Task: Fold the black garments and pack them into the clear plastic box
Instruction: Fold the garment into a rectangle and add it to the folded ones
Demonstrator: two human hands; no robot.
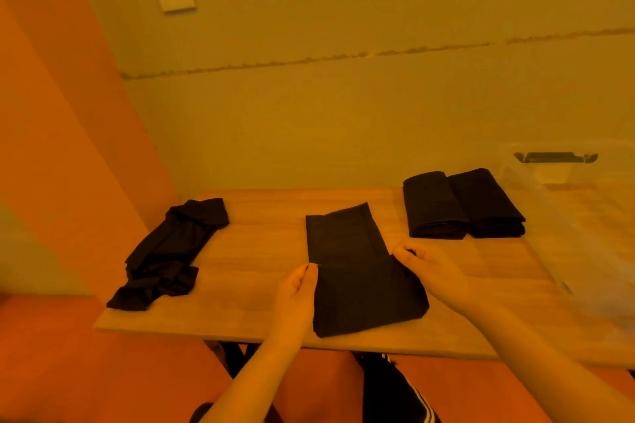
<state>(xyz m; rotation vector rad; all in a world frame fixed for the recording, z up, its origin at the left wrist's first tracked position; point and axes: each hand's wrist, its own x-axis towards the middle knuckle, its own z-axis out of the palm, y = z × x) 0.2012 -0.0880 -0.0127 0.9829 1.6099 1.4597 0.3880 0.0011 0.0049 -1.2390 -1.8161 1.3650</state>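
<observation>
Far left on the pale wooden table (261, 316): a crumpled heap of thin black garments (165, 257), loose and unfolded, lying well apart from everything else. Judged as work not yet started.

Centre, near the front edge: a flat black garment partly folded into a long rectangle (354, 268), upper part lying smooth toward the wall, lower part doubled and wider. Left hand (297, 299) at its left edge, fingers curled and thumb meeting them, pinching the cloth at the fold line. Right hand (429, 268) at the right edge, fingertips curled over the cloth and gripping it at about the same height. Looks like a fold in progress, both hands placed to turn the near portion over or to square the crease; which of the two cannot be told.

Right of centre: two neatly folded black bundles (460, 206), side by side and touching, resting on the table just beside the box. Apparently finished as far as folding goes, but not packed.

Far right: a clear plastic storage box (584, 233) with a dark handle clip on its far wall, standing on the table. Contents hard to read through the glare; no black cloth visible inside.

Overall judgement: roughly midway. Two folded, one in hand, a heap left, packing not begun.
</observation>
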